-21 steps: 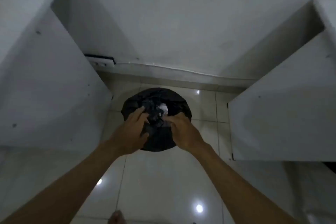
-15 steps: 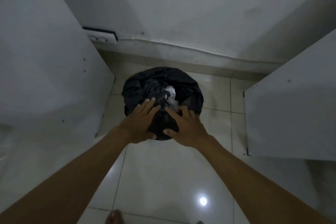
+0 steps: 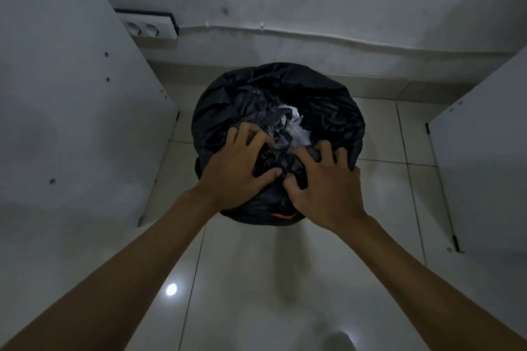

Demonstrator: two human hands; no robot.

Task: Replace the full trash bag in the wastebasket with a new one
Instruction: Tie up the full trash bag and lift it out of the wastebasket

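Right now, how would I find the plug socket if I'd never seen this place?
Start at the black trash bag on the floor and look up-left along the wall. The double wall socket sits low beside the white cabinet panel, the only thing with two round holes.

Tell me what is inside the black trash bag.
Inside the trash bag, crumpled white paper or plastic shows. Anything deeper is hidden by bunched folds, the left hand and right hand.
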